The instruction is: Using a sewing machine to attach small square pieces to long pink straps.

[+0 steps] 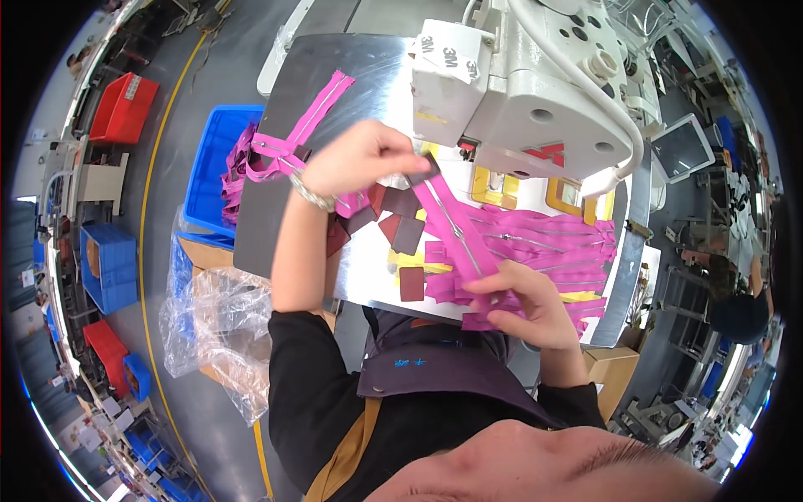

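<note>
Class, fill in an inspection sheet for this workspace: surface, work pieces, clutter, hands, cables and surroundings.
Surface: shiny grey metal tabletop, partly covered.
Work pieces: long magenta fabric zipper strip running between both hands, dark rectangular patch at its upper end; more magenta zipper strips spread beneath.
Clutter: small flat reddish-brown square among scattered patches; crumpled clear plastic sheeting at left.
Hands: left hand pinches the patched end; right hand at the lower end, grip unclear.
Cables: thick white hose or cable curving over the white metal machine.
Surroundings: blue plastic bin holding magenta material; red plastic bin farther left.
</note>
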